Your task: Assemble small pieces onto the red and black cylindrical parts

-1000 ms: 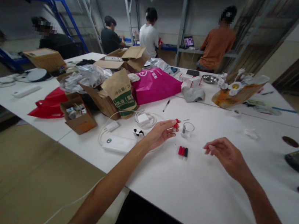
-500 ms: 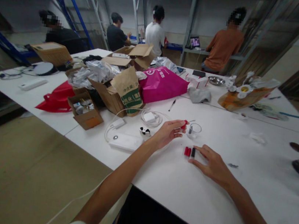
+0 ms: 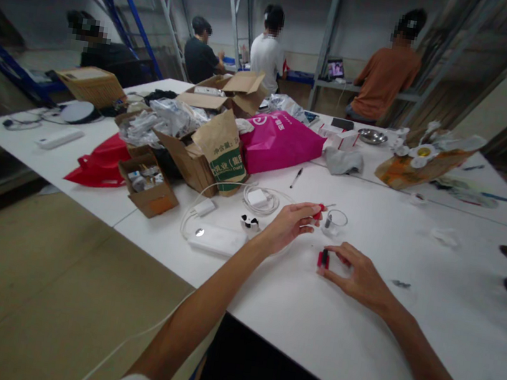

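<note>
My left hand (image 3: 293, 222) is closed around a small red-handled screwdriver (image 3: 319, 211), its thin metal shaft pointing right. Just beyond sits a clear round cup (image 3: 336, 224) with something dark inside. My right hand (image 3: 359, 277) pinches a short black cylinder (image 3: 324, 258) by its two ends, between thumb and forefinger. Red cylinders (image 3: 319, 261) lie directly under or behind the black one, partly covered by it. Whether the black piece is lifted off the table or rests on the red ones, I cannot tell.
A white power strip (image 3: 218, 240), a coiled white cable (image 3: 275, 204) and a pen (image 3: 296, 178) lie on the white table. Open cardboard boxes (image 3: 150, 201) and a magenta bag (image 3: 283, 147) stand behind. Several people sit at the back, one in an orange shirt (image 3: 385, 76).
My right hand has shifted the black cylinder left, from beside the red cylinders to over them. My left hand keeps its hold on the screwdriver. The view has shifted slightly.
</note>
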Demonstrator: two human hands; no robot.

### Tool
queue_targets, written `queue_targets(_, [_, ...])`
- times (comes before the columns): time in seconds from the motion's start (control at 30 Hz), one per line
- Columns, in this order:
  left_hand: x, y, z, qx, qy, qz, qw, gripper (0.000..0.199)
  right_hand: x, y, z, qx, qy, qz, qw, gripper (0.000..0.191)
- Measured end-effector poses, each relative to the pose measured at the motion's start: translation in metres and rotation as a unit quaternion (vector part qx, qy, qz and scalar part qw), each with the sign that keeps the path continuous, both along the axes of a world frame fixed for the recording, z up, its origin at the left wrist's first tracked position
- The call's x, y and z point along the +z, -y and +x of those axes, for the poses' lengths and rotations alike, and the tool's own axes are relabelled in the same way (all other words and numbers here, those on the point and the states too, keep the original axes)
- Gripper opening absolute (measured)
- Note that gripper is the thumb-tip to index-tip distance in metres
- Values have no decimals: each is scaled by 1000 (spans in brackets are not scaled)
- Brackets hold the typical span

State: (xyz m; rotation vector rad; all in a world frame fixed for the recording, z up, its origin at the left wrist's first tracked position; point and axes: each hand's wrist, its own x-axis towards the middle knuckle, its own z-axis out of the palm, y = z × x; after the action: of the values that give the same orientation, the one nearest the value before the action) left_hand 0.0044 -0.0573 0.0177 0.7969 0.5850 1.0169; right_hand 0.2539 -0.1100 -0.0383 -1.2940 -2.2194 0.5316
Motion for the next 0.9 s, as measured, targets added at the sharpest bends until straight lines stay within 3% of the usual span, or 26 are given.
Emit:
queue_targets(0.37, [0, 0, 2, -2, -9, -3, 1000, 45, -8, 2, 14, 4, 16, -12, 1000, 54])
queue_targets(0.57, [-2, 0, 3, -1, -19, -2, 1000, 45, -10, 5, 19, 4, 42, 1, 999, 80])
queue_targets(0.77, [-3, -1, 2, -2, -20, 0, 1000, 43, -10, 6, 20, 6, 39, -5, 999, 65])
queue_targets(0.9, [-3, -1, 3, -4, -33, 6, 999, 45, -3, 8, 17, -7, 6, 6, 1000, 66])
